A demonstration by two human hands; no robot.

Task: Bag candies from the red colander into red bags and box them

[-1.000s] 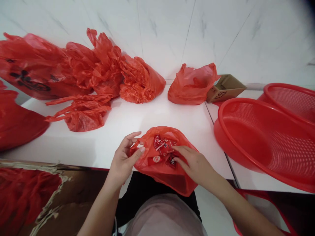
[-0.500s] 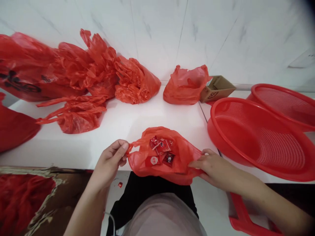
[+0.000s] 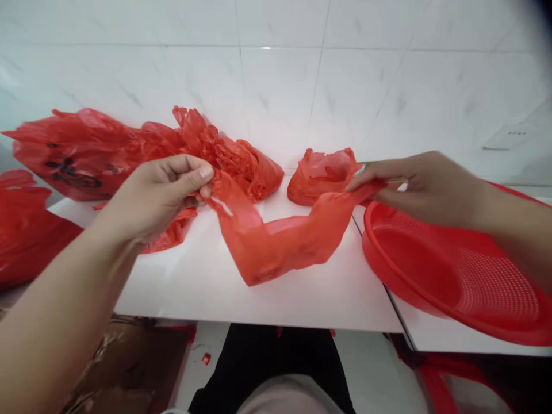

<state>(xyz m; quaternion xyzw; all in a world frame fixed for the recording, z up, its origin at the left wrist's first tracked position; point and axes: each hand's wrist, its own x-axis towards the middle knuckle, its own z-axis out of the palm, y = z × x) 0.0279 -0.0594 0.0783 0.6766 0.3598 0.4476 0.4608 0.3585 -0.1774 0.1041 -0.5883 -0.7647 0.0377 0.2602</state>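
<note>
A red plastic bag hangs stretched between both hands above the white table. My left hand pinches its left handle between thumb and fingers. On the other side, my right hand grips the right handle. The bag's lower part sags in the middle, and its contents are hidden behind the red film. Behind it stands another red bag with its mouth open. A smaller red bag lies partly covered by my left hand and forearm.
Several bunched red bags line the wall at the left, with another red bag at the left edge. A red perforated basket stands at the right. Below the table's left side is a cardboard box.
Both hands have raised the bag by its handles, up and away from the table's front edge. The wrapped sweets seen inside before are now hidden. The view has tilted up.
</note>
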